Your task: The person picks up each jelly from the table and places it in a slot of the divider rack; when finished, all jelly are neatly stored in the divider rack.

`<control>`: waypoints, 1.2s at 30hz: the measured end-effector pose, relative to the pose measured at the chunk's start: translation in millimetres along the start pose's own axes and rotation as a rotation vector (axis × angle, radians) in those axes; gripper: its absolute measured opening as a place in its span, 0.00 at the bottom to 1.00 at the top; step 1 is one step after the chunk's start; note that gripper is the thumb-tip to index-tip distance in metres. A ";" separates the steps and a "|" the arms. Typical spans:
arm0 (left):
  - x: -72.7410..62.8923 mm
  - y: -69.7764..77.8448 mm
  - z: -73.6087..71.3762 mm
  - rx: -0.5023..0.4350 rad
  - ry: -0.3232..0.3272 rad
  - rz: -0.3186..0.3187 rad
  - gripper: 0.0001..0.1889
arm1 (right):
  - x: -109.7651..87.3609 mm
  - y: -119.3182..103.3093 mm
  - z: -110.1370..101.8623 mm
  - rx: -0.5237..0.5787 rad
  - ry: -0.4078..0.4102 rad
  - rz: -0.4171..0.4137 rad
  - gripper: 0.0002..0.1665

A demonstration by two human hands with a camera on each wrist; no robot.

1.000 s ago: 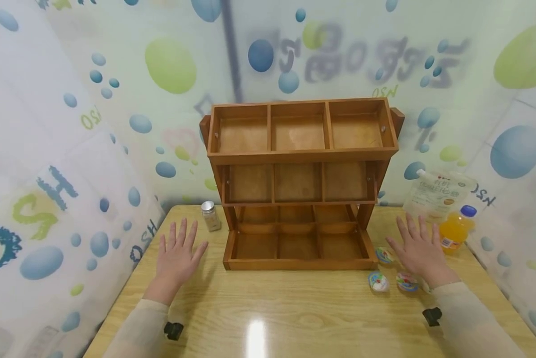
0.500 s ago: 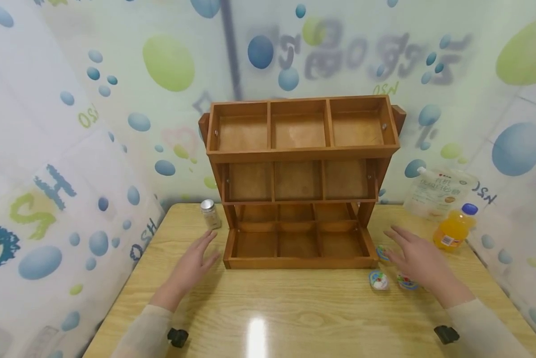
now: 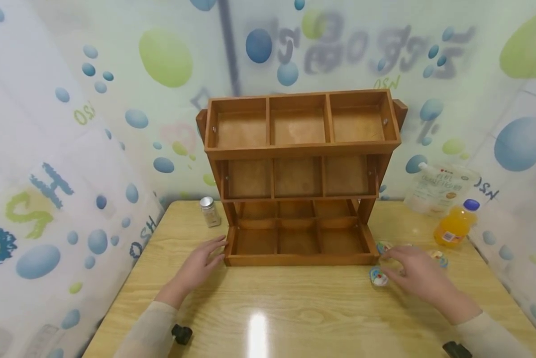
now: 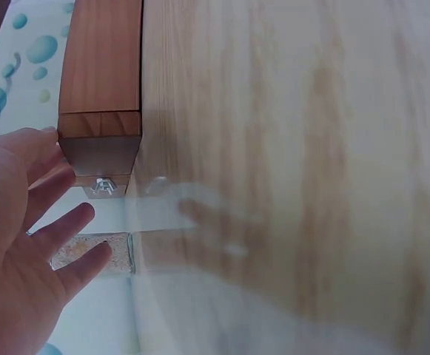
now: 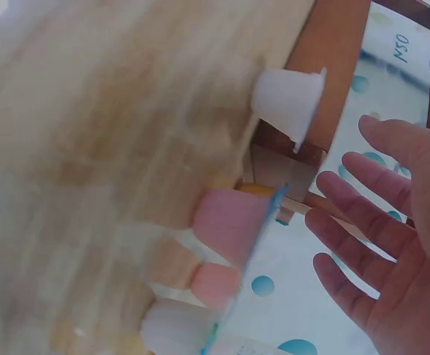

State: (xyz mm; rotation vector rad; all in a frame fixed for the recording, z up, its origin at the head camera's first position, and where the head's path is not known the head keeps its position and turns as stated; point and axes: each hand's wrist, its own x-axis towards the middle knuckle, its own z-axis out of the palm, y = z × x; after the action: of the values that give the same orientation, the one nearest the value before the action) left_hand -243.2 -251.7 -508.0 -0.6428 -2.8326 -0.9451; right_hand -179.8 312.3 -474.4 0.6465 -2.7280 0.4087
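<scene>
A three-tier wooden rack [image 3: 301, 260] with divided trays stands on the table. My left hand [image 3: 200, 268] is at the rack's lower left corner, fingers relaxed. In the left wrist view, the thumb of that hand [image 4: 15, 229] meets the edge of the wooden rack end [image 4: 100, 66]; whether it presses there I cannot tell. On the other side, my right hand [image 3: 417, 273] hovers over several small lidded cups, fingers spread and holding nothing. One cup [image 3: 378, 276] lies left of its fingertips. From the right wrist, a white cup [image 5: 287, 100] and a pink cup [image 5: 233, 222] appear below the hand [image 5: 400, 244].
A small glass jar [image 3: 210, 213] with a silver lid stands left of the rack. To the right are a bottle of orange drink [image 3: 455, 226] with a blue cap and a spouted pouch [image 3: 438, 191]. Patterned sheeting [image 3: 169, 54] surrounds the wooden table [image 3: 303, 308].
Both hands have turned from palm-down to thumb-up. The left has moved right to the rack's lower corner. The right has lowered over the cups, slightly left. The view has tilted a little downward.
</scene>
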 end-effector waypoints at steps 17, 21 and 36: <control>6.2 0.8 -7.8 0.026 -0.092 0.002 0.21 | -10.0 -2.4 19.2 -0.019 -0.077 0.052 0.24; 6.7 1.5 -8.6 0.032 -0.096 -0.006 0.21 | -9.1 -3.9 17.8 -0.015 -0.094 0.042 0.24; 6.8 2.6 -10.6 0.029 -0.108 -0.027 0.21 | -12.5 -1.5 19.3 0.040 -0.081 0.014 0.25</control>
State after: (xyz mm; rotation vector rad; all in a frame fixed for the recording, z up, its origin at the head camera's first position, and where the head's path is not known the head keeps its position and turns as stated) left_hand -248.8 -253.7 -496.7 -0.6743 -2.9502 -0.8974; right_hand -172.9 309.3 -496.2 0.6693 -2.8090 0.4510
